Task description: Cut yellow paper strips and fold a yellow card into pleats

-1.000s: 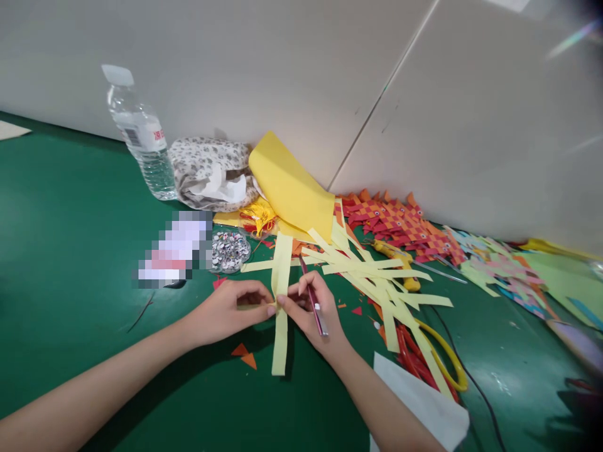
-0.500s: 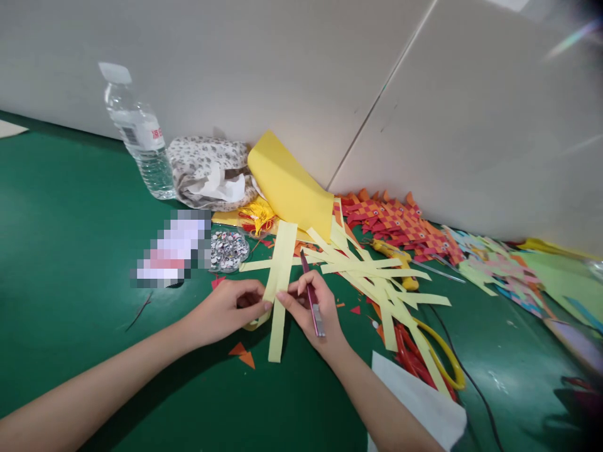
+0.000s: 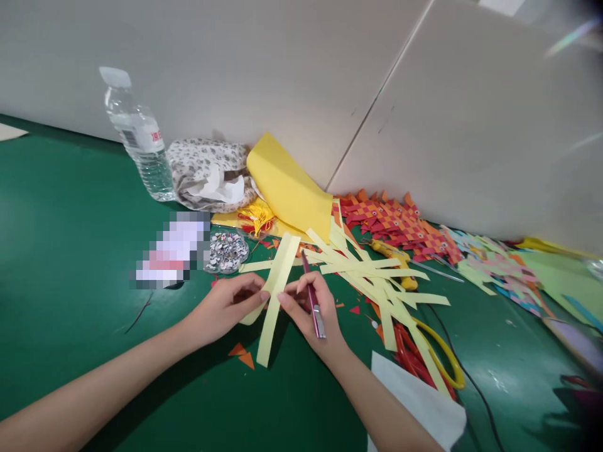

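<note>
Green table (image 3: 141,402) beneath the left hand (image 3: 238,306) and the right hand (image 3: 308,307), the left pinching pale yellow paper strips (image 3: 269,329) between them, the right's thumb touching these, its fingers around a maroon pen (image 3: 311,298); orange scraps (image 3: 246,360) this side of the left hand

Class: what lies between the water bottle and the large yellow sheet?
In the head view, a patterned cloth bundle with white paper lies between bottle and sheet.

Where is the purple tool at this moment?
In the head view, the purple tool is near the centre, in the right hand, right of the held paper.
</note>
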The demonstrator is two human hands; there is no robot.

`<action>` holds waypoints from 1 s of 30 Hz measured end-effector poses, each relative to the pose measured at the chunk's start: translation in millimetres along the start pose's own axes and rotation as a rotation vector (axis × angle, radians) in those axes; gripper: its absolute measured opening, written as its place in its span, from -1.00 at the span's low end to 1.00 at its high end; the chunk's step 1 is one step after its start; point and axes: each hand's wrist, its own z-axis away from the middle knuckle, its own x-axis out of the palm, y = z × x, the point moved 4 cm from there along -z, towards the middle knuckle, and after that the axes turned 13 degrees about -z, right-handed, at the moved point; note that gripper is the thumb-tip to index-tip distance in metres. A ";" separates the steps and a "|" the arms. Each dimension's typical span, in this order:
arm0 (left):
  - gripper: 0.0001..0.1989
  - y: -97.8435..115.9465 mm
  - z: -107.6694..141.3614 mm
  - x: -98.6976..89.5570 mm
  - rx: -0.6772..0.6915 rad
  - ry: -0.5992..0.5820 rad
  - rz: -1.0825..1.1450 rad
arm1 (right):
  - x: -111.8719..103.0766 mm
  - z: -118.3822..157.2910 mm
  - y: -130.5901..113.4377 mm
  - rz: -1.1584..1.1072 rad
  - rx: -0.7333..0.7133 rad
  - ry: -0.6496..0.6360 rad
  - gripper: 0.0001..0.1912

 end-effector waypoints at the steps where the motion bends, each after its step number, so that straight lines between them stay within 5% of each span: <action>1: -0.78 0.7 0.3 -2.6 0.022 0.024 -0.025 | -1.3 0.3 -2.5 -0.010 -0.046 0.046 -0.73; 6: -0.78 3.4 2.0 -27.0 0.125 0.276 -0.224 | -9.8 2.8 -13.3 0.005 -0.313 0.261 -0.98; 14: -0.66 -1.5 5.8 -48.1 0.091 0.552 -0.153 | -4.5 14.7 -17.8 0.125 -0.600 0.065 -0.82; 20: -0.68 3.3 4.2 -49.5 0.065 0.415 -0.257 | -7.0 16.1 -18.6 0.162 -0.679 0.100 -0.77; 25: -0.69 1.4 -1.3 -32.3 0.219 0.232 -0.643 | -8.4 14.0 -16.5 0.156 -0.646 0.129 -0.81; 30: -0.75 3.0 -1.7 -17.5 0.378 0.210 -0.855 | -12.8 11.6 -9.8 0.207 -0.489 0.152 -0.93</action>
